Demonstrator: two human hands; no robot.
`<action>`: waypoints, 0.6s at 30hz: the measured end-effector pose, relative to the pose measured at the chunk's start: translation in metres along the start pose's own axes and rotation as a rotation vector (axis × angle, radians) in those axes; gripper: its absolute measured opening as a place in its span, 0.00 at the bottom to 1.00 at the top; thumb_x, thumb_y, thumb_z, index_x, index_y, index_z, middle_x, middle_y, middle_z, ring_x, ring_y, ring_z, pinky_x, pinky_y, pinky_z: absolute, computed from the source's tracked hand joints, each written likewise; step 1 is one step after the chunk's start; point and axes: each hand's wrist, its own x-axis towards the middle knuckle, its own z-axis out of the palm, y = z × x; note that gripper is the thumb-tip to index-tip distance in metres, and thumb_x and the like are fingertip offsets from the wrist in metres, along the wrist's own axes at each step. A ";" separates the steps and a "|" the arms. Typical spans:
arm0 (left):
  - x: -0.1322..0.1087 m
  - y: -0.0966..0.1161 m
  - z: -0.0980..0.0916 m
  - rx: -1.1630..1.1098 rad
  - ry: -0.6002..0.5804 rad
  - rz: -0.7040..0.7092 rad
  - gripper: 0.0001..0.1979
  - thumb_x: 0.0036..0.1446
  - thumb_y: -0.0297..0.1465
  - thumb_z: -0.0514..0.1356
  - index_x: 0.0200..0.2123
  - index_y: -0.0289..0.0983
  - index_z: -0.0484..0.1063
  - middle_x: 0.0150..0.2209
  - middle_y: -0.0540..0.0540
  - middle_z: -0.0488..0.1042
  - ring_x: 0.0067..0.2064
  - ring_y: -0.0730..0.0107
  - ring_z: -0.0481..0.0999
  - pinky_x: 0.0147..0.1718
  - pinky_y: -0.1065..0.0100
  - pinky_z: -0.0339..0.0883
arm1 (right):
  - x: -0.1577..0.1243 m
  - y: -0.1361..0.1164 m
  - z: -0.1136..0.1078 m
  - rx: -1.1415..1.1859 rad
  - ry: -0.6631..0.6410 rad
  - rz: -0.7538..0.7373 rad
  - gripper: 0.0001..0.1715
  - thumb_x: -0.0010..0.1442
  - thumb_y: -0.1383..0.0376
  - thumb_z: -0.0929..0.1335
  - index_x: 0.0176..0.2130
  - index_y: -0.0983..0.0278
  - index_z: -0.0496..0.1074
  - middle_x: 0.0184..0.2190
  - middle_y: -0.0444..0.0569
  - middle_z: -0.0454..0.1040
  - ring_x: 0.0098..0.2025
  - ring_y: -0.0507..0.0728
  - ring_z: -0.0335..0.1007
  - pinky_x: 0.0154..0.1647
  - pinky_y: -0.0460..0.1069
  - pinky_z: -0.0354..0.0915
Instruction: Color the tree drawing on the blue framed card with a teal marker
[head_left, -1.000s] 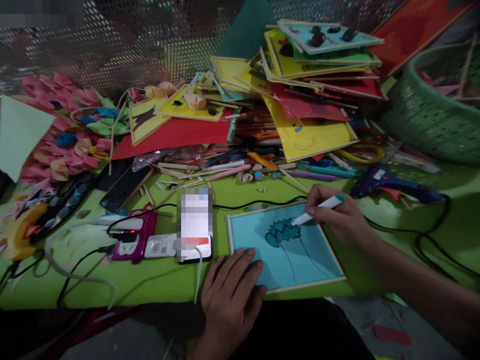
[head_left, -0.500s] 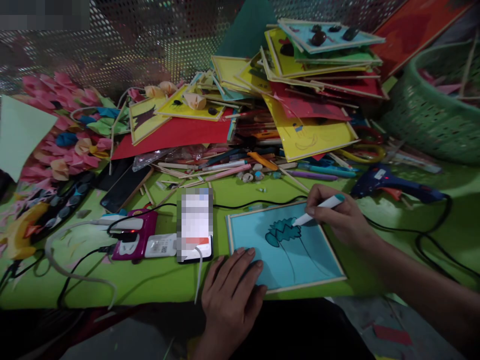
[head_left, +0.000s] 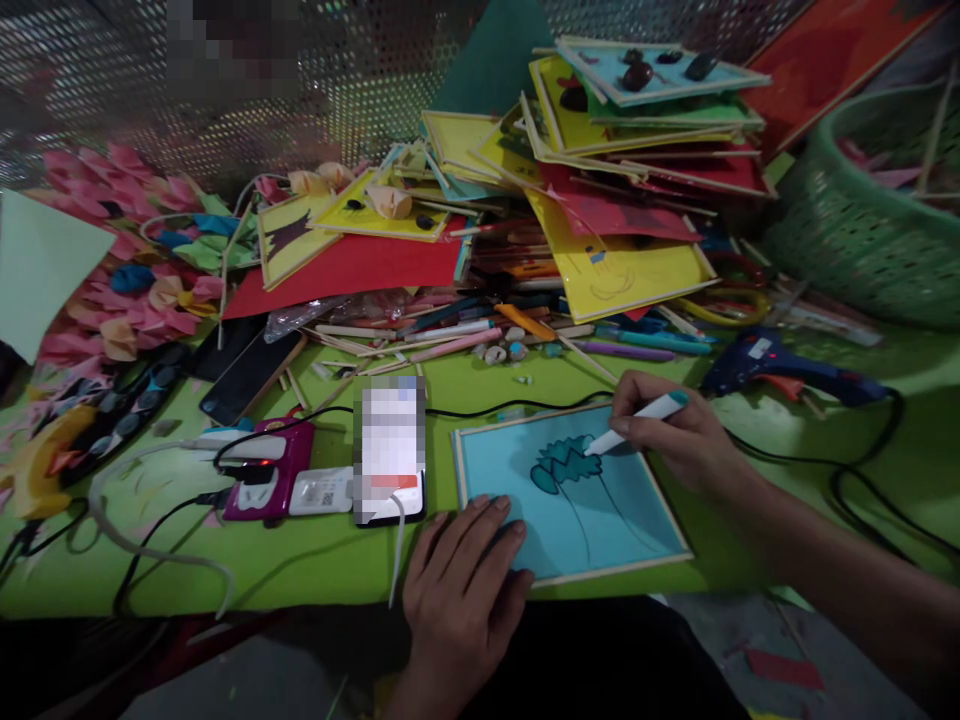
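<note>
A light blue card with a pale wooden frame (head_left: 637, 520) lies on the green table near its front edge. A dark teal tree shape is drawn on it. My right hand (head_left: 679, 435) is closed on a white marker with a teal cap (head_left: 637, 417), its tip touching the right side of the drawing. My left hand (head_left: 465, 590) lies flat with fingers stretched out, its fingertips pressing the card's near left corner.
A phone (head_left: 390, 460) lies left of the card, beside a magenta device (head_left: 266, 470) and cables. A blue glue gun (head_left: 780, 370) rests at right, with a green basket (head_left: 862, 220) behind. Stacked coloured cards (head_left: 615, 200), pens and paper flowers (head_left: 135, 270) crowd the back.
The marker tip has shifted slightly down and left along the drawing. My left hand has not moved.
</note>
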 end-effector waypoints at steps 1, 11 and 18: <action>0.000 0.000 0.000 -0.001 0.000 0.001 0.12 0.69 0.31 0.58 0.51 0.40 0.80 0.54 0.44 0.83 0.59 0.61 0.79 0.62 0.58 0.61 | 0.000 0.000 0.000 -0.002 0.002 -0.002 0.10 0.54 0.61 0.75 0.26 0.61 0.72 0.20 0.40 0.65 0.23 0.52 0.56 0.23 0.49 0.51; 0.000 0.000 -0.001 0.000 0.001 0.001 0.12 0.69 0.32 0.59 0.51 0.40 0.80 0.53 0.44 0.83 0.58 0.62 0.80 0.62 0.59 0.61 | 0.000 -0.001 0.000 -0.008 0.019 -0.009 0.10 0.54 0.62 0.74 0.25 0.60 0.72 0.20 0.40 0.65 0.23 0.52 0.57 0.24 0.49 0.51; 0.004 0.001 -0.002 0.016 0.010 -0.002 0.12 0.70 0.32 0.58 0.50 0.41 0.80 0.53 0.44 0.84 0.57 0.62 0.81 0.61 0.60 0.62 | -0.002 -0.001 0.000 0.005 0.070 0.006 0.09 0.53 0.62 0.74 0.25 0.60 0.72 0.20 0.40 0.65 0.24 0.53 0.56 0.25 0.50 0.51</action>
